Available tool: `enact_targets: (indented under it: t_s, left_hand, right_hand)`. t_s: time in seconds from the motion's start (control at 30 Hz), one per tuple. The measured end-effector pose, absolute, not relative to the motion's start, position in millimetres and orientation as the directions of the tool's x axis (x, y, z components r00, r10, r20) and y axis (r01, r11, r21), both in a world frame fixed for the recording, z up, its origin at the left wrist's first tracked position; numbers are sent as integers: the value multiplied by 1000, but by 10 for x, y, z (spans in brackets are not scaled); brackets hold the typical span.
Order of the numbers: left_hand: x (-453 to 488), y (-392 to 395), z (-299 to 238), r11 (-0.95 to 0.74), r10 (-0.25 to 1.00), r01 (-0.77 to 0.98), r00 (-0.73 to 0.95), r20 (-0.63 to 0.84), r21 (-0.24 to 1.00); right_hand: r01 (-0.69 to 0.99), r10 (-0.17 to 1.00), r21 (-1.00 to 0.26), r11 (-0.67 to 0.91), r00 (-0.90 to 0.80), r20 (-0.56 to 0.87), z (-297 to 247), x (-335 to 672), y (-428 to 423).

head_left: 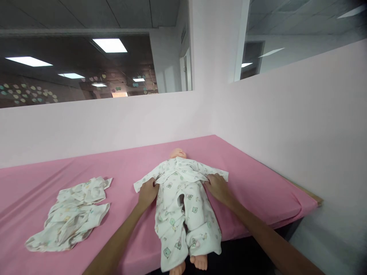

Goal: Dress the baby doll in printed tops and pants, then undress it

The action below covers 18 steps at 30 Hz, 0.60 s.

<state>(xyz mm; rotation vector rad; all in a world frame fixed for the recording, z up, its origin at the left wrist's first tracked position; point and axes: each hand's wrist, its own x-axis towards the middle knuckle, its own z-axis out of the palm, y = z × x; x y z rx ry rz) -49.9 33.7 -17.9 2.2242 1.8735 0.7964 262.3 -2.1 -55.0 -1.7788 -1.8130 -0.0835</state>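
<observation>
A baby doll (178,153) lies on its back with its head toward the wall and its feet over the near edge of the table. It wears a white long-sleeved baby shirt (179,168) and matching split-crotch pants (187,217), both printed with small green and grey animals. My left hand (147,194) pinches the shirt's lower hem at the doll's left-of-picture side. On the opposite side, my right hand (218,188) grips the same hem near the waist. The fingertips of both hands are partly hidden in the cloth. The sleeves spread outward, and the doll's hands do not show.
Crumpled white printed baby clothes (71,215) lie to the left on the pink sheet (126,172) that covers the table. White walls (286,126) close in the back and right sides. Above them, glass panes (86,68) reflect or reveal ceiling lights.
</observation>
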Motion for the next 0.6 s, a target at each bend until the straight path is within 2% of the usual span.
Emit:
enact_targets:
  t_s: [0.2, 0.3, 0.4, 0.5, 0.6]
  left_hand:
    - [-516, -11, -98, -251, 936, 925, 156, 316, 286]
    - [-389, -66, 47, -234, 934, 895, 99, 343, 380]
    - [-234, -51, 211, -297, 915, 841, 117, 385, 451]
    - [-145, -33, 335, -365, 891, 789, 143, 430, 494]
    - [-139, -58, 383, -361, 891, 708, 69, 449, 607]
  right_hand:
    - [943, 897, -290, 162, -18, 442, -569, 2667, -313]
    - [937, 859, -281, 205, -35, 510, -460, 2511, -331]
    - [914, 804, -287, 287, -67, 590, -269, 2328, -276]
    - [847, 774, -378, 374, -61, 630, -90, 2201, -206]
    - [805, 786, -490, 335, 48, 616, 5, 2148, -162]
